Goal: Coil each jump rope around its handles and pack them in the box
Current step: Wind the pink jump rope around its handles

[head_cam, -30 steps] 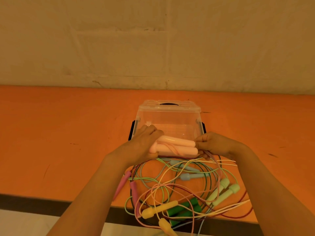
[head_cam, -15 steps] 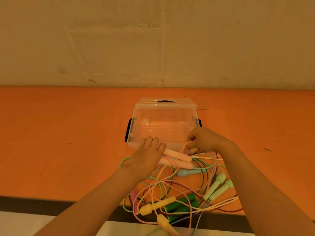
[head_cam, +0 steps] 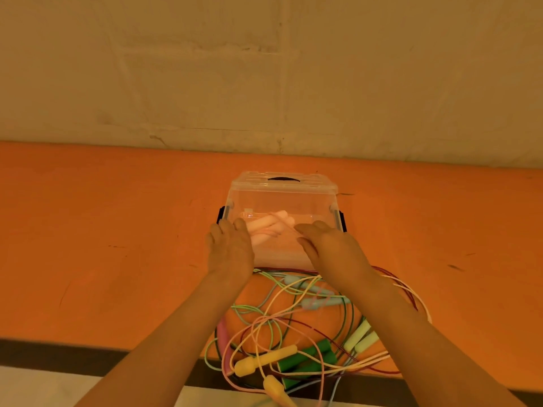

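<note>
Coiled pink jump rope (head_cam: 269, 227) now inside the clear box (head_cam: 282, 198), no longer held in front of it, left hand (head_cam: 230, 248) and right hand (head_cam: 329, 248) released, fingers relaxed over box's near rim, remaining tangled ropes (head_cam: 293, 327) nearer than box.

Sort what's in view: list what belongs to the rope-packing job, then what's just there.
Job:
clear box
peach rope, in the box
yellow rope
green handles
pale-green handles
blue handles
pink handle
left hand
right hand

Just there:
orange table
wall
</note>
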